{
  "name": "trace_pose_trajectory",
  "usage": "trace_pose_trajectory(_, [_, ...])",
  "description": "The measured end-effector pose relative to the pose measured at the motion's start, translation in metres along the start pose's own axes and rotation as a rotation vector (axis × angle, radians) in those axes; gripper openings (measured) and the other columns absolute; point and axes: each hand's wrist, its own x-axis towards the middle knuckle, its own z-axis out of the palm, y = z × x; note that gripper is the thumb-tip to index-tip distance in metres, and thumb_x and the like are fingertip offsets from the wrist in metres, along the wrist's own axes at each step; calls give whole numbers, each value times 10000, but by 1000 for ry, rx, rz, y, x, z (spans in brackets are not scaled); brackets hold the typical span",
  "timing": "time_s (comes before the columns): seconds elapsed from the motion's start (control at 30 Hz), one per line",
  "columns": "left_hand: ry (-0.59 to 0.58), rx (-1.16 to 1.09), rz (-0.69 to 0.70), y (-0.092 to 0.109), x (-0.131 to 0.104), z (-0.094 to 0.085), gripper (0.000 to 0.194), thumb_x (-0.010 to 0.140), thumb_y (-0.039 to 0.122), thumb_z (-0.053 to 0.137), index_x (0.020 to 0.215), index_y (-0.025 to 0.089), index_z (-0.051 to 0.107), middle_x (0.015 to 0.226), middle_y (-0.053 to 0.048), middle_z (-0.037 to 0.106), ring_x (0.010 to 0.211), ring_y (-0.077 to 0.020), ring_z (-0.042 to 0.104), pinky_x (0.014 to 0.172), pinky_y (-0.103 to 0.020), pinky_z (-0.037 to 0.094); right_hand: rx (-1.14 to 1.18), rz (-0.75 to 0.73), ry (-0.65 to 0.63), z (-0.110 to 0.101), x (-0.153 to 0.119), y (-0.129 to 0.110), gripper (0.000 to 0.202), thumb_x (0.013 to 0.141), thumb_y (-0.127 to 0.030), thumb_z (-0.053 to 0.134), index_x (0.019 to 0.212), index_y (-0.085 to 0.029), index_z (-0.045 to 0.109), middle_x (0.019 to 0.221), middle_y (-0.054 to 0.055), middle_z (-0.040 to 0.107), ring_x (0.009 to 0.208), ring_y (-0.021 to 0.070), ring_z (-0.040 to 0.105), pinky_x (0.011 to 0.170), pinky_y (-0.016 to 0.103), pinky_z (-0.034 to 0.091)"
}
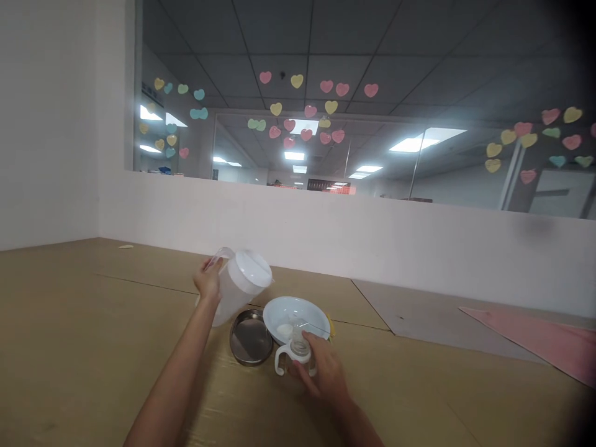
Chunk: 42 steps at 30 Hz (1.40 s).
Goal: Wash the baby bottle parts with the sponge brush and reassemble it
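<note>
The left hand (208,282) held a translucent plastic pitcher (237,285) by its handle, with the grip closed around that handle. The pitcher was lifted off the surface (93,347) and tilted to the right, so that its white lid (252,268) leaned toward the white bowl (298,318). The spout side was above the left rim of the bowl and above the round metal dish (251,338); whether anything came out of it could not be seen.

The right hand (323,369) rested on the surface and its grip was closed around a small clear baby bottle (298,351) with white side handles. The bottle stood upright, just in front of the bowl and touching or almost touching its near rim. The fingers wrapped the right side of the bottle, and the left handle stayed free.

The metal dish lay flat on the surface, just left of the bowl and below the pitcher. Inside the bowl there was something small and white, too blurred to name. A bit of yellow showed behind the right rim of the bowl.

A pink cloth (540,338) lay well apart on the right. Behind the low white wall (372,242), a window carried many coloured paper hearts (307,112).
</note>
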Motion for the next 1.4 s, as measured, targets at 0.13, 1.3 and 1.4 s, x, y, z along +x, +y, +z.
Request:
trace_pose_trajectory(0.13, [-166,125,153,12,-24,14,270,605,303,728,829,157,684,886,-71,678,887,-217,609,896,-374,443,-3,-7,21,1,1,1,427,861,-331,505,1236,-131,463,994,137,664,867,236,651,719,354,539])
trace_pose_trajectory(1.3, [-266,-49,-62,61,-40,12,289,535,209,741,794,121,650,765,-2,623,715,-121,564,742,-268,461,39,155,-88,5,-6,-8,481,864,-405,488,1248,-116,460,1034,152,640,921,243,615,793,373,509])
trace_pose_trajectory(1.4, [-95,-78,-105,50,-21,5,267,564,179,717,808,123,623,767,1,606,732,-118,568,758,-268,471,38,155,-96,5,-5,-7,465,866,-388,489,1245,-119,469,1029,152,643,935,245,620,801,368,509])
